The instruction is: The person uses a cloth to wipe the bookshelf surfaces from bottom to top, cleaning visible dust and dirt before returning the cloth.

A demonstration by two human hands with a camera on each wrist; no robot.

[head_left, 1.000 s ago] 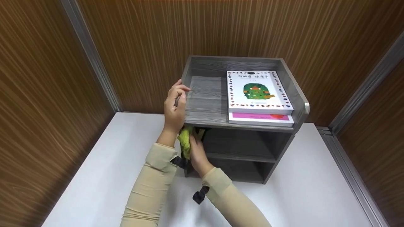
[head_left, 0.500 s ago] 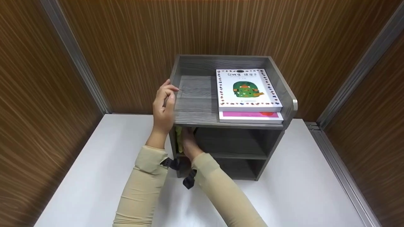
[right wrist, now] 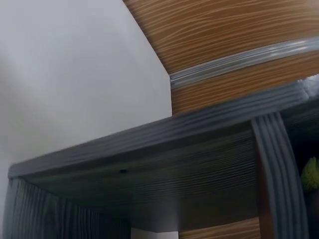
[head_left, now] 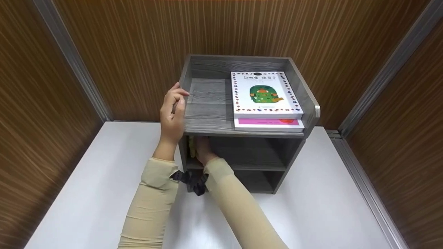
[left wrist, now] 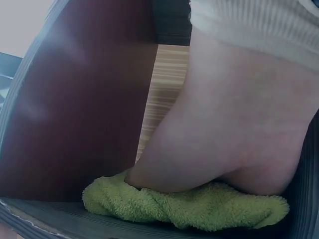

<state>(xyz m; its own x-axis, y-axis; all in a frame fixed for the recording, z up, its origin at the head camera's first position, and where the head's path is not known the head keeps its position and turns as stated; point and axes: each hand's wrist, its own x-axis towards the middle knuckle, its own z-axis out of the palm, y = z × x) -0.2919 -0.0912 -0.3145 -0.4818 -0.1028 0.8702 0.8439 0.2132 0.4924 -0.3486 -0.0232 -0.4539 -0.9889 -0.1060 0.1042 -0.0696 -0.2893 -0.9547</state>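
A small grey wood-grain shelf unit (head_left: 207, 121) stands in front of me. My left hand (head_left: 172, 112) holds the top of its left side panel, fingertips bent over the edge. My right hand (head_left: 203, 148) is inside the middle compartment and holds a fluffy yellow-green towel (head_left: 191, 147) against the inner left wall. In the left wrist view, the towel (left wrist: 199, 206) lies bunched along the panel under the right hand (left wrist: 214, 144), whose fingertips are hidden. A sliver of the towel (right wrist: 310, 175) shows at the edge of the right wrist view.
Two books lie stacked on the right of the top shelf, the white upper book (head_left: 266, 93) over a pink-covered one (head_left: 266, 123). A lower compartment (head_left: 254, 181) is below. The unit stands on a white surface (head_left: 311, 193) between brown wood-grain walls (head_left: 235, 27).
My right hand has moved deeper into the middle compartment with the towel, now mostly hidden below the top shelf. My left hand keeps its place on the panel. The head view has shifted slightly.
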